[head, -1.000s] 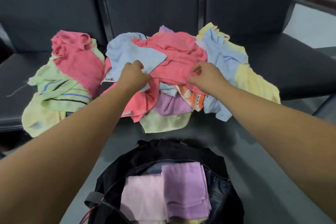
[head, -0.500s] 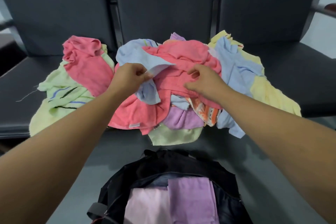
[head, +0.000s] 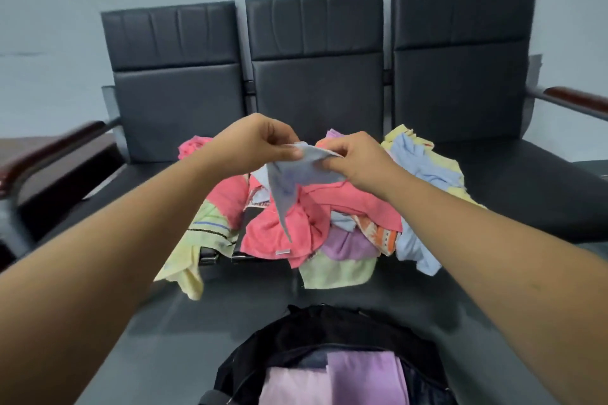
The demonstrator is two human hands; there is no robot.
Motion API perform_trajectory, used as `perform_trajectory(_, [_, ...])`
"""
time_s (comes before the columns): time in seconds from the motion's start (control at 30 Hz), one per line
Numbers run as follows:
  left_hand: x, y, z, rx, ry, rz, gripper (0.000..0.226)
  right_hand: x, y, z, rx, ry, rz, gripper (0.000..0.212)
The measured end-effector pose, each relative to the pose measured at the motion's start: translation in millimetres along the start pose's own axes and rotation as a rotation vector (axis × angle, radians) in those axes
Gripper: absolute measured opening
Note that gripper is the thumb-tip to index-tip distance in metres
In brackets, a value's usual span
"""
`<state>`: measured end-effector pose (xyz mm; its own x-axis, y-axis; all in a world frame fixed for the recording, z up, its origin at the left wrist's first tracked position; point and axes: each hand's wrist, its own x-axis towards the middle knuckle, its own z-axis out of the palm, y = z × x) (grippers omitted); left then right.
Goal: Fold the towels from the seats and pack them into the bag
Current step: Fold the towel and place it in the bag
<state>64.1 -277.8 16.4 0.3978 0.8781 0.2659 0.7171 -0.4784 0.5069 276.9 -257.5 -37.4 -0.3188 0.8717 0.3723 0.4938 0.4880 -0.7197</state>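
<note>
Over seats (head: pixel 510 181), left hand (head: pixel 253 141) and right hand (head: pixel 355 161) pinch blue towel (head: pixel 296 176).

The towel heap (head: pixel 316 217) crowds the middle of the bench (head: pixel 526 187). Bare seat lies open on either side, bounded by armrests (head: pixel 56 145). Open floor (head: pixel 263 293) separates the heap from the unzipped bag (head: pixel 329 329).

Soft cloth towels (head: pixel 345 204); matt leatherette seats (head: pixel 316 89); glossy wood armrest (head: pixel 574 99).

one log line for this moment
left hand: pinches blue towel | right hand: pinches blue towel | bag: open, part filled
</note>
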Motion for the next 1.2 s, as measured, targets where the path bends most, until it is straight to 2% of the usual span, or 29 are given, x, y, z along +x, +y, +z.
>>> perform_trajectory(0.1, [-13, 4, -20, 0.285, 0.041, -0.016, 0.029, -7, -30, -21, 0.060, 0.060, 0.017, 0.008])
perform_trajectory(0.27, [-24, 18, -33, 0.478, 0.114, -0.060, 0.017, -12, -72, -47, 0.097, 0.143, -0.012, 0.016])
perform_trajectory(0.4, [-31, 20, -53, 0.441, 0.191, -0.213, 0.026, -15, -97, -75, 0.326, 0.279, 0.023, 0.020])
perform_trajectory(0.47, [-38, 25, -63, 0.351, 0.230, -0.235, 0.023, -18, -110, -93, 0.381, 0.342, 0.023, 0.018])
perform_trajectory(0.53, [-45, 36, -75, 0.229, 0.297, -0.230, 0.017, -20, -120, -113, 0.327, 0.372, 0.017, 0.015])
perform_trajectory(0.63, [-46, 54, -103, 0.165, 0.378, -0.227, 0.015, -23, -136, -141, 0.193, 0.353, 0.006, 0.011])
perform_trajectory(0.7, [-49, 73, -126, 0.021, 0.427, -0.217, 0.016, -25, -151, -158, 0.231, 0.322, -0.006, 0.007])
perform_trajectory(0.8, [-65, 120, -161, -0.720, 0.351, -0.065, 0.017, -27, -183, -191, 0.656, 0.226, -0.076, 0.009])
perform_trajectory(0.83, [-70, 133, -173, -0.852, 0.312, 0.008, 0.017, -26, -191, -203, 0.807, 0.169, -0.114, 0.015])
perform_trajectory(0.87, [-74, 144, -184, -0.870, 0.290, 0.062, 0.017, -26, -198, -213, 0.899, 0.113, -0.141, 0.022])
perform_trajectory(0.9, [-76, 152, -192, -0.807, 0.276, 0.086, 0.018, -25, -202, -219, 0.924, 0.084, -0.144, 0.025])
perform_trajectory(0.93, [-75, 155, -200, -0.617, 0.270, 0.071, 0.017, -25, -203, -221, 0.893, 0.091, -0.114, 0.024])
perform_trajectory(1.0, [-72, 151, -209, 0.059, 0.238, -0.025, 0.018, -24, -197, -221, 0.722, 0.229, 0.020, 0.018])
perform_trajectory(1.07, [-66, 140, -210, 0.535, 0.100, -0.133, 0.021, -26, -185, -219, 0.539, 0.345, 0.134, 0.020])
perform_trajectory(1.13, [-64, 130, -204, 0.686, -0.009, -0.200, 0.028, -29, -173, -217, 0.434, 0.376, 0.190, 0.021])
perform_trajectory(1.2, [-64, 122, -199, 0.662, -0.004, -0.232, 0.030, -34, -166, -211, 0.322, 0.388, 0.216, 0.018])
